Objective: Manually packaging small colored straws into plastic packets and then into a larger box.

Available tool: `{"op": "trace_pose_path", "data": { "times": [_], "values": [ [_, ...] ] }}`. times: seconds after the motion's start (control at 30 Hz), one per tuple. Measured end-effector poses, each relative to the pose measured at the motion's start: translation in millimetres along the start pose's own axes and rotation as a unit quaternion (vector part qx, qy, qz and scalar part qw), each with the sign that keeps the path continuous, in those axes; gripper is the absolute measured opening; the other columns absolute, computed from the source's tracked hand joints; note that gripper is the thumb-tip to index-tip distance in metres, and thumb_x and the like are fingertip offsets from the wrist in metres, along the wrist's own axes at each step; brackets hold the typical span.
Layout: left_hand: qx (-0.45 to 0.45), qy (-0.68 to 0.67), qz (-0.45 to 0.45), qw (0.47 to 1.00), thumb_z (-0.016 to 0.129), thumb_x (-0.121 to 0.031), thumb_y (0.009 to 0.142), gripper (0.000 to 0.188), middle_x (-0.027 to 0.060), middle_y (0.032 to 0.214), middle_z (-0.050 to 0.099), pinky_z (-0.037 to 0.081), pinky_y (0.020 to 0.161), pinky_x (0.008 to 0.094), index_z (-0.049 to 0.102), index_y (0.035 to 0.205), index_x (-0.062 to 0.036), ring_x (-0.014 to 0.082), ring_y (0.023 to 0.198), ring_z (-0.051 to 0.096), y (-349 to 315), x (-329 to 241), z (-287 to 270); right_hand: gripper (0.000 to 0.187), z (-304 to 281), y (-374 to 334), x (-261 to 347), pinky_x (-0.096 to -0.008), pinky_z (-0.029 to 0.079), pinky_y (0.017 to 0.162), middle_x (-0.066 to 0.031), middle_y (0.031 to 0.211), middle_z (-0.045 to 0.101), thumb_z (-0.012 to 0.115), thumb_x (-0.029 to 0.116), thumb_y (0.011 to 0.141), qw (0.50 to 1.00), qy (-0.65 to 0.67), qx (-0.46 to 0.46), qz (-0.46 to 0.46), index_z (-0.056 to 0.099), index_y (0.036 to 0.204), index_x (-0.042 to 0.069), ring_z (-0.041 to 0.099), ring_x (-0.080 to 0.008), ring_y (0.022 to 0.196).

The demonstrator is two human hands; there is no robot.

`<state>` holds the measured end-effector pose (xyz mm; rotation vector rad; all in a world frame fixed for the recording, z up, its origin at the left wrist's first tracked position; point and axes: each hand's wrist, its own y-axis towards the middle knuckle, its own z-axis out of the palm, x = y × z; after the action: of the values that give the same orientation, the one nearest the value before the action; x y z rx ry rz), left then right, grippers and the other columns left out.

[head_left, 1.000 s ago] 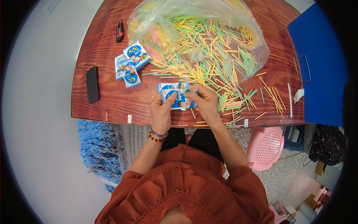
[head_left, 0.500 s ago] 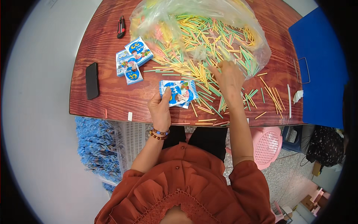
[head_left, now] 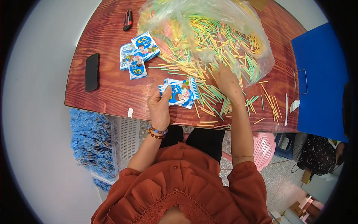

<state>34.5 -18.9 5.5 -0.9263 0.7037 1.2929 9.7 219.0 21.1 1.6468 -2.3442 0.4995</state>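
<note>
My left hand (head_left: 160,106) is closed on a few small blue-and-white printed packets (head_left: 181,93), its thumb on top and the packets overlapping. To the right, my right hand (head_left: 227,84) reaches into a heap of thin pastel sticks (head_left: 216,93) in yellow, green and pink. Its fingers are curled down among them, and what they pinch is hidden. Beyond it, a large clear plastic bag (head_left: 261,56) lies open with the sticks spilling out toward me. More of the same packets (head_left: 140,50) are stacked to the left of the bag.
At the left lie a black phone (head_left: 92,72) and a red-and-black box cutter (head_left: 128,20). A blue bin (head_left: 317,78) stands at the right edge, beside crumpled white tissue (head_left: 294,105). Below the table's left edge, many blue packets (head_left: 91,142) fill a crate. A pink stool (head_left: 264,149) is underneath at right.
The view has shifted slightly. My right hand has turned a little among the sticks, its fingertips less visible. My left hand keeps hold of the packets, which have shifted slightly in its grip.
</note>
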Motion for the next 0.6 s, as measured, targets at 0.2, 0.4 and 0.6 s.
{"op": "trace_pose_path", "data": {
  "times": [0.2, 0.4, 0.6],
  "values": [
    [0.019, 0.0, 0.01, 1.0, 0.063, -0.009, 0.093, 0.011, -0.0007, 0.087, 0.067, 0.045, 0.065, 0.0192, 0.069, 0.095, 0.0003, 0.0013, 0.075, 0.054, -2, 1, 3, 0.029, -7, 0, -19, -0.0462, 0.048, 0.072, -0.027, 0.09, 0.063, 0.051, 0.019, 0.092, 0.969, 0.242, 0.043, -0.006, 0.048, 0.106, -0.007, 0.064, -0.0383, 0.08],
    [0.031, 0.009, -0.003, 0.999, 0.063, -0.009, 0.093, 0.012, -0.0007, 0.087, 0.067, 0.046, 0.067, 0.0201, 0.069, 0.097, 0.0005, 0.0016, 0.075, 0.055, -2, 5, 4, 0.023, -6, -7, -28, -0.0235, 0.039, 0.058, -0.0018, 0.076, 0.054, 0.049, 0.017, 0.096, 0.948, 0.314, -0.031, -0.031, 0.051, 0.11, -0.002, 0.05, -0.0085, 0.066],
    [0.034, -0.034, -0.044, 0.998, 0.06, -0.011, 0.095, 0.013, 0.0013, 0.089, 0.068, 0.05, 0.067, 0.0223, 0.067, 0.094, 0.0001, 0.0046, 0.075, 0.06, -2, 2, 12, 0.019, 12, -14, -22, -0.0283, 0.042, 0.074, -0.0012, 0.085, 0.059, 0.048, 0.023, 0.1, 0.812, 0.566, -0.105, -0.094, 0.053, 0.102, 0.005, 0.052, -0.0118, 0.078]
  ]
}}
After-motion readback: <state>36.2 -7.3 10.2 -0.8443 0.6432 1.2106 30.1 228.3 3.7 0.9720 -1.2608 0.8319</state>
